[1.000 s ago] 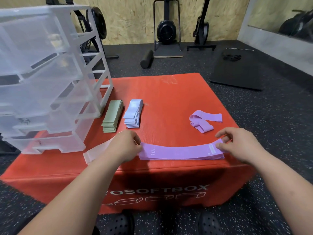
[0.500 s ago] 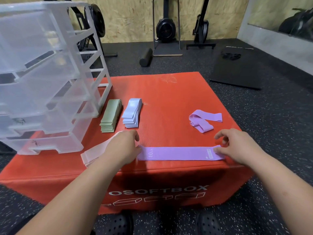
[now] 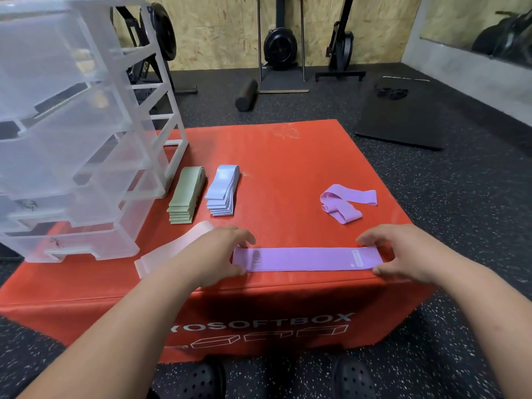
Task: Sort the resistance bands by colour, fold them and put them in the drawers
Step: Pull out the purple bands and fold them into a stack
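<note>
A purple band (image 3: 305, 259) lies flat and straight along the near edge of the red soft box (image 3: 288, 156). My left hand (image 3: 210, 254) pinches its left end and my right hand (image 3: 403, 251) pinches its right end. A second purple band (image 3: 344, 203) lies crumpled further back on the right. A folded green stack (image 3: 185, 195) and a folded light-blue stack (image 3: 223, 191) sit side by side near the clear plastic drawer unit (image 3: 72, 139). A pale pink band (image 3: 169, 251) lies partly under my left forearm.
The drawer unit stands on the box's left part with its drawers pulled out toward me. Beyond the box lie a black foam roller (image 3: 246, 95), a black floor mat (image 3: 403, 113) and gym machines against the wooden wall. My black shoes show below the box.
The purple band went from a bowed arc to a straight flat strip between my hands. Both hands stayed at its ends, now closing on them.
</note>
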`<state>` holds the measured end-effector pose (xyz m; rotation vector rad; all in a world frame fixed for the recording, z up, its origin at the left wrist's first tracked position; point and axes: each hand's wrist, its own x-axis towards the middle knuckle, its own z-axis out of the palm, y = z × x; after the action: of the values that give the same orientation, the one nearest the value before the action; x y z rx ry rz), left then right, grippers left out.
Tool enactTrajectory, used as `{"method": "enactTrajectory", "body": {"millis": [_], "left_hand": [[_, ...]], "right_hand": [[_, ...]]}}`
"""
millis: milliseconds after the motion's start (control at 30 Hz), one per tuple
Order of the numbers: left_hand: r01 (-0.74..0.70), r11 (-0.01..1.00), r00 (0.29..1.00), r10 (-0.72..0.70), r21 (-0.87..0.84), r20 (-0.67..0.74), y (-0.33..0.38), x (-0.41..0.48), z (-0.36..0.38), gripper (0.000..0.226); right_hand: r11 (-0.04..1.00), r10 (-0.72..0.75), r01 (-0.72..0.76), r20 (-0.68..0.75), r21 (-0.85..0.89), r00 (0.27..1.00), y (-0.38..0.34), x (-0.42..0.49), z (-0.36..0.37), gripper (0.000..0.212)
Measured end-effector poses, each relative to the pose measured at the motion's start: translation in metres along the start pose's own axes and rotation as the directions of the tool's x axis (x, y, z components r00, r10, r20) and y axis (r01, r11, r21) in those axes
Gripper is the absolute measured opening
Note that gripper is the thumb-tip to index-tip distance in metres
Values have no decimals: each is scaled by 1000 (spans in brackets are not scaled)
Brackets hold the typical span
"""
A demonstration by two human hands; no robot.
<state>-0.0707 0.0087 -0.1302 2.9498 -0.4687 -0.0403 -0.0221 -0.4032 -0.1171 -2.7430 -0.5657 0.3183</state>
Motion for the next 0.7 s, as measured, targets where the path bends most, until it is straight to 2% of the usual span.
{"method": "enactTrajectory", "body": {"millis": [367, 500, 600, 700], "left_hand": [[-22, 1000, 999, 21, -20, -37, -1, 0, 3, 63], [-22, 997, 998, 18, -79, -57, 5, 9, 4, 58], [-12, 993, 997, 2, -115, -82, 10, 22, 6, 55], [-19, 989, 996, 6, -149, -86, 16, 36, 8, 54]], "right_hand": [[1000, -23, 23, 12, 15, 1000, 7, 6, 2, 62], [995, -9, 18, -88, 102, 996, 4, 17, 0, 48], [999, 41, -34, -201, 41, 979, 3, 36, -2, 42], [992, 122, -122, -246, 15, 962, 3, 54, -2, 43]]}}
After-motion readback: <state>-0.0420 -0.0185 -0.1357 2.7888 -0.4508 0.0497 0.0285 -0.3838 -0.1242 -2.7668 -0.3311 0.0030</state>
